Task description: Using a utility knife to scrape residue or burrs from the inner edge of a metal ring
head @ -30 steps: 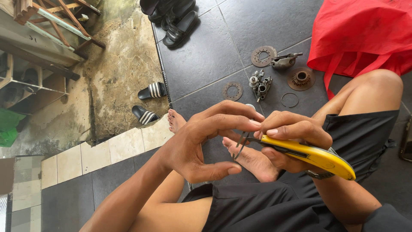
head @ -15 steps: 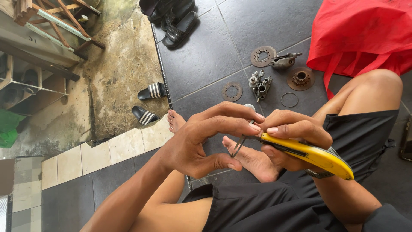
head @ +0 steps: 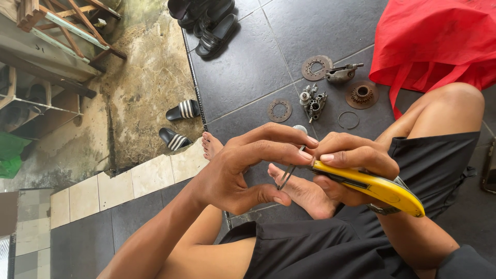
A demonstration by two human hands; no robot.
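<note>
- the right hand (head: 351,160) is wrapped closed around a yellow utility knife (head: 372,187), thumb along its top edge, the yellow butt end sticking out toward the right thigh.
- the knife's nose points left and meets a thin metal clip (head: 287,175), a narrow loop of wire or strip hanging down between the two hands.
- the left hand (head: 243,170) pinches that clip: forefinger and middle finger stretched over its upper end, thumb tip pressed at its lower end, so the fingers are closed on it.
- both hands sit close together above a bare foot (head: 302,194), with little free room beneath them; the other bare foot (head: 209,145) rests at the edge of the dark tile step.
- on the dark floor tiles (head: 248,67) past the hands lie metal parts, well apart from the fingers: a toothed disc (head: 316,66), a smaller ring disc (head: 279,109), a cluster of small fittings (head: 312,101), a hub with gear (head: 361,94), a thin wire ring (head: 348,120).
- a red bag (head: 434,36) fills the upper right corner, just beside the knee.
- striped sandals (head: 178,124) sit on the lower concrete, left of the tile edge.
</note>
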